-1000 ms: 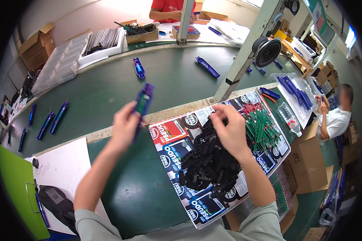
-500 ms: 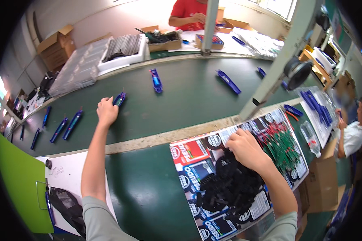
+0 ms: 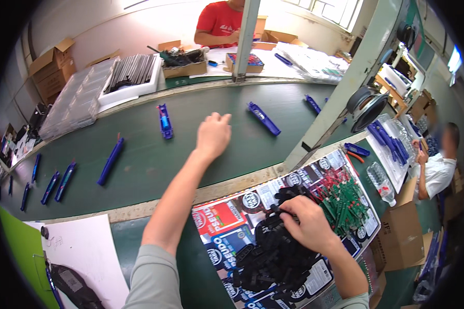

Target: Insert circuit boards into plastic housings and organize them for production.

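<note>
My left hand [image 3: 214,136] is above the green belt [image 3: 201,177], fingers reaching forward and partly apart, with nothing seen in them. It is between one long blue plastic housing [image 3: 165,122] on its left and another blue housing [image 3: 263,119] on its right, touching neither. My right hand [image 3: 308,222] rests at the upper edge of a heap of small black plastic parts [image 3: 268,257]. Its thumb and fingers pinch a black part, mostly hidden by the fingers. Next to the heap lie green circuit boards [image 3: 343,203] with red wires.
More blue housings [image 3: 111,159] lie along the belt. A metal post [image 3: 340,98] with a round black speaker [image 3: 367,107] rises at the right. Orange-handled pliers [image 3: 354,156] and a plastic bottle [image 3: 380,183] lie beyond the boards. Two other people work at the far side and right.
My left hand has left the blue housing it was at and moved right across the belt. My right hand stays at the black parts. The whole view has shifted.
</note>
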